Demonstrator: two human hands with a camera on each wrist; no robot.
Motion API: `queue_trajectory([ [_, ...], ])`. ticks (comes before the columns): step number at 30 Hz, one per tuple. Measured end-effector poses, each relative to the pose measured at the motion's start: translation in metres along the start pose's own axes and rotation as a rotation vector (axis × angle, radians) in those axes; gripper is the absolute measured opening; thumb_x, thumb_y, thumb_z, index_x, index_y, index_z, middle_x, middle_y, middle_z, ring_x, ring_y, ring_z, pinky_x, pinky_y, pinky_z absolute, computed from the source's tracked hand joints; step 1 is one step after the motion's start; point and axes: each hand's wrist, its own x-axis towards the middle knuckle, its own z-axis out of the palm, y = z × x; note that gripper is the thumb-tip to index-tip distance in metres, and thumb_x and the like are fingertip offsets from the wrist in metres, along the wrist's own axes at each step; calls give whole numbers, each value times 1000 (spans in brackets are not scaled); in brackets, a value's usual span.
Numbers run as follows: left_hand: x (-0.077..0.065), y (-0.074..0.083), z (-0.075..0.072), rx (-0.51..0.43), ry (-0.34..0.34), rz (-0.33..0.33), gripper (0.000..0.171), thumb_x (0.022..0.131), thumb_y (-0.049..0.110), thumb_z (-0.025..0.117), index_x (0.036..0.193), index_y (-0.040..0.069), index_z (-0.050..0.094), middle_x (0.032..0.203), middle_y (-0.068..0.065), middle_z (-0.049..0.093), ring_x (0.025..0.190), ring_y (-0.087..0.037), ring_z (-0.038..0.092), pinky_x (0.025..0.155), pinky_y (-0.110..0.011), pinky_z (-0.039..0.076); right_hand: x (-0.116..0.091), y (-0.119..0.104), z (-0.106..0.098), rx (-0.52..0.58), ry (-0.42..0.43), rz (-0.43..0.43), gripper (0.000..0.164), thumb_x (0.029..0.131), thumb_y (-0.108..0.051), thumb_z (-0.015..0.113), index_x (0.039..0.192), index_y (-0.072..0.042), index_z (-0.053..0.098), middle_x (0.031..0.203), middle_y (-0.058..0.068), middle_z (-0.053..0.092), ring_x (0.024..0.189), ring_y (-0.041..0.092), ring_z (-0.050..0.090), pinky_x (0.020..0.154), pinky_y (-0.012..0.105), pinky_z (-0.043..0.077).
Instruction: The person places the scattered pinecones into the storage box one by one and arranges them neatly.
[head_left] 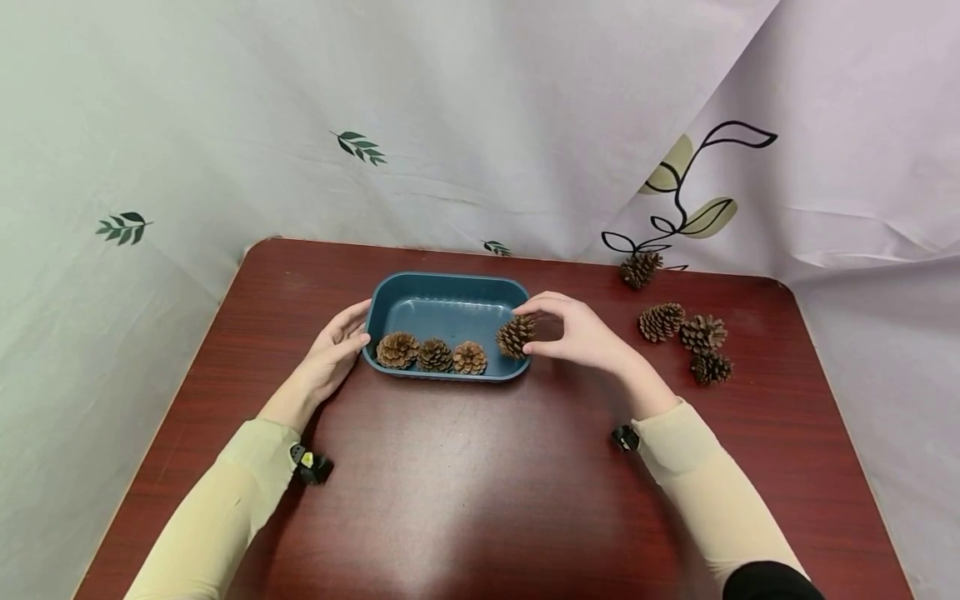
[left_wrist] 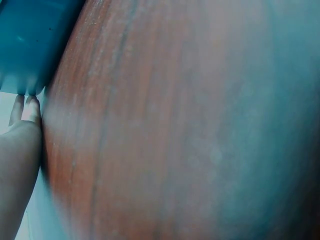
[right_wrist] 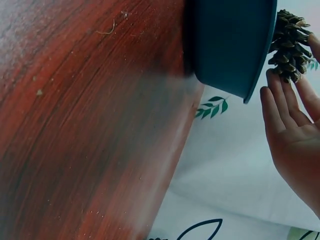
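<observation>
Pinecones [head_left: 434, 356] number eight: three along one tray's [head_left: 450, 278] near wall, four on the table [head_left: 450, 483] rightward, one pinched by the right hand [head_left: 570, 329] at the tray's right rim. The left hand [head_left: 330, 354], fingers extended, touches its left end. Room stretches between tray and cloth-side edge, more toward the person.

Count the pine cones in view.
8 pine cones: three in the tray along its near side, one in the right hand, four on the table, right of the tray.
</observation>
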Motion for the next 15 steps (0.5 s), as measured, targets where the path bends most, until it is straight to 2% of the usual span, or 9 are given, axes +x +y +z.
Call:
queue_trajectory([
  [5, 0, 0, -1, -5, -2, 2, 51, 107, -8, 49, 149, 22, 53, 144, 13, 61, 134, -2, 57, 107, -15, 48, 3, -3, 4, -111, -13, -16, 51, 86, -11, 89, 133, -6, 72, 134, 11, 69, 129, 29, 63, 115, 49, 48],
  [15, 1, -1, 0, -24, -9, 24, 52, 106, -8, 52, 151, 18, 51, 144, 12, 63, 134, -2, 57, 108, -15, 48, 10, -5, 10, -218, -77, -47, 52, 85, -15, 91, 133, -8, 72, 133, 9, 69, 128, 27, 65, 112, 48, 52],
])
